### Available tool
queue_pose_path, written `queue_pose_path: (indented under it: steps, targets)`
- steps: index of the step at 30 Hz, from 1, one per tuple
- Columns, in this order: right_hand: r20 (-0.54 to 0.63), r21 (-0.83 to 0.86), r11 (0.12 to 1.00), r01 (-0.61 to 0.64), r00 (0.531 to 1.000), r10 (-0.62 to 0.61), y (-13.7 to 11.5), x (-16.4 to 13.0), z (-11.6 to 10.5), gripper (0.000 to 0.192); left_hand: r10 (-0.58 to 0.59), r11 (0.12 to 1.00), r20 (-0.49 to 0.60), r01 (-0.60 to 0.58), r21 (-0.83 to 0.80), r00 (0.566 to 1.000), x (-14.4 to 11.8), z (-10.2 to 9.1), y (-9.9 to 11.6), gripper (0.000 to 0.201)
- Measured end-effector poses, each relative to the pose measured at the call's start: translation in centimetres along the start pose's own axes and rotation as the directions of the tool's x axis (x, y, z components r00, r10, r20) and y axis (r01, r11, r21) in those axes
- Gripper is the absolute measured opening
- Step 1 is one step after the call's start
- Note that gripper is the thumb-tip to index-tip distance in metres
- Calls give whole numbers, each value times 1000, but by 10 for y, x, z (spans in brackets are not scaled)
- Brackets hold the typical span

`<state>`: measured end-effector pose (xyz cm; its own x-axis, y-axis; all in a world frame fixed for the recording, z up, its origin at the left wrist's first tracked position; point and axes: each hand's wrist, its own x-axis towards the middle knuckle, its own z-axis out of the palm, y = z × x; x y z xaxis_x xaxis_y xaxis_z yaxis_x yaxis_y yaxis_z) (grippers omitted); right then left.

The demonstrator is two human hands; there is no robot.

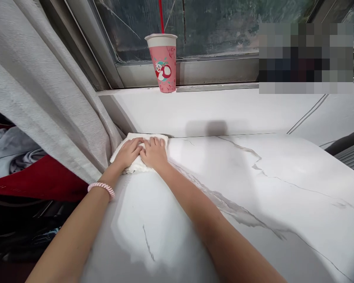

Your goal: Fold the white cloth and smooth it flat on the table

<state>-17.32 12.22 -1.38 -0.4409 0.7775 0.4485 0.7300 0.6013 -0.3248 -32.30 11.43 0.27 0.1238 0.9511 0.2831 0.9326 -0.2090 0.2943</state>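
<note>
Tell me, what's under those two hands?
A folded white cloth lies under the left hand and right hand, on the marble table. The part of the cloth and tabletop beneath the palms is hidden.

I see a white cloth (135, 151) on a white marble top (253, 184) with grey veins. Far cup (164, 63) is pink with a white rim, cartoon print and red straw. Left curtain (44, 90) is grey. Pink coil band (102, 188) on the wrist.

pink cup (163, 63) top centre on my sill | grey curtain (47, 90) upper left | red cloth (44, 179) left edge
</note>
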Motion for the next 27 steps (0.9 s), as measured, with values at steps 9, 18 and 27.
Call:
queue_pose_path:
  steps: [9,18,27]
  targets:
    - [61,16,997,74,995,-75,-28,-62,-23,48,-9,999,22,8,51,1000,-75,-14,32,46]
    - [145,107,956,271,947,-285,-67,-156,-70,54,-110,984,-66,118,131,992,-209,-23,76,48]
    - [30,99,896,433,899,-438,-30,-203,-101,53,-98,976,-137,122,181,986,-247,-1,146,41]
